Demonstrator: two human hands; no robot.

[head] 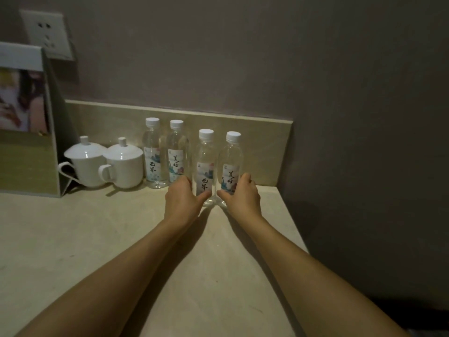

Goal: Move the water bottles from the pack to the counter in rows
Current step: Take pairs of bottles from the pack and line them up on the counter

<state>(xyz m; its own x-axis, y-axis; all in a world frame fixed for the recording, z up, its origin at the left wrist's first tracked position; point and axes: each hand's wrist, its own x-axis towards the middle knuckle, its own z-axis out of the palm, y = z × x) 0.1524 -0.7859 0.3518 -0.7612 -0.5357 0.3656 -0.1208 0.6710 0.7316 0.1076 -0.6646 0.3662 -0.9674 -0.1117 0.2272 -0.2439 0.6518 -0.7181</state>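
Four capped water bottles stand upright on the beige counter [97,239] toward its far right corner. The two far bottles [167,154] stand side by side close to the low backsplash [255,142], just right of two lidded white cups [104,164]. The left hand [183,198] curls around the near left bottle [205,166], thumb across its front low down, fingers behind it. The right hand [240,193] wraps the near right bottle [230,164] likewise. These two bottles stand almost touching. The counter's right edge lies just beyond the right hand, while bare surface spreads wide nearer and leftward up to a propped display card [26,122].
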